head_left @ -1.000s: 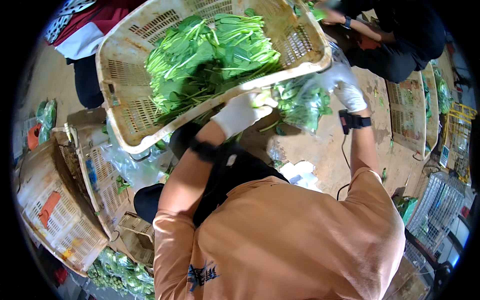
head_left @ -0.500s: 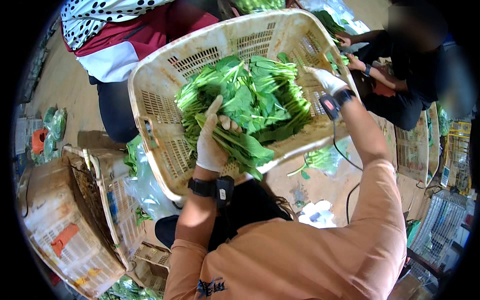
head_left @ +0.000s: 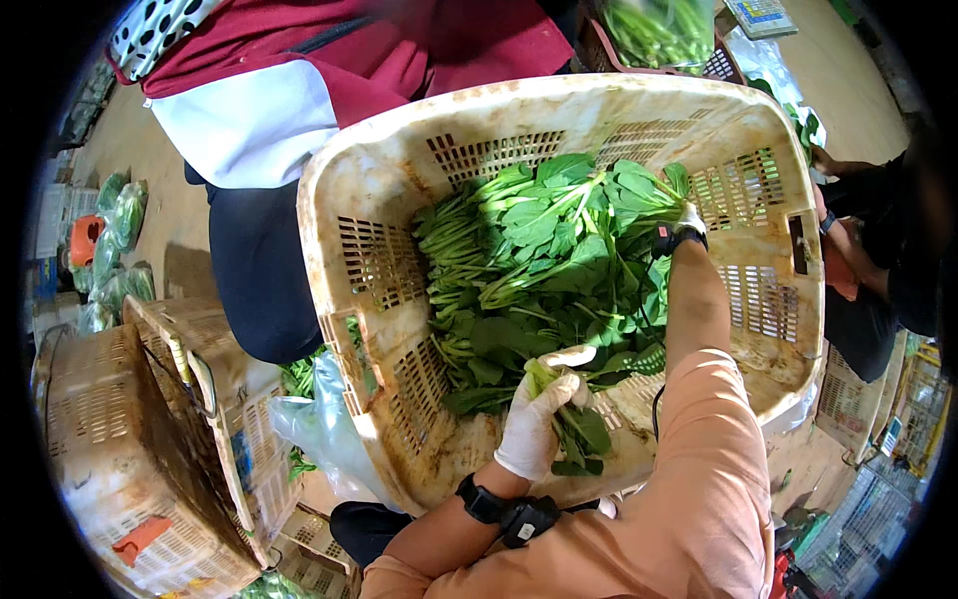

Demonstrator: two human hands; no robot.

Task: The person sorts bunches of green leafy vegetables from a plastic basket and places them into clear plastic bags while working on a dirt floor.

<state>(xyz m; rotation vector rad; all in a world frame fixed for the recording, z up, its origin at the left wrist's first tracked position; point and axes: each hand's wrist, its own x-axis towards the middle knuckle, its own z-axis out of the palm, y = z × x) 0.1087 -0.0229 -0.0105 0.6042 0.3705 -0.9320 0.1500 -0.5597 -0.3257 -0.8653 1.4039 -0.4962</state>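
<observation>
- The stained, pale crate (head_left: 384, 170) stands before the person; keeping the hands clear of its slotted walls should save leaves from snagging.
- The heap of leafy greens (head_left: 554, 250) lies inside it, many stems toward the left; working from the top layer looks gentlest.
- The left hand (head_left: 537, 424), white-gloved and well apart from the right, curls around a small bunch at the crate's near side.
- The right hand (head_left: 691, 218) is at the heap's far right, by stem ends; its fingers are mostly hidden, so its grip cannot be told.
- The small bunch (head_left: 584, 436) points its leaves nearward; light pressure on the stems should avoid bruising.
</observation>
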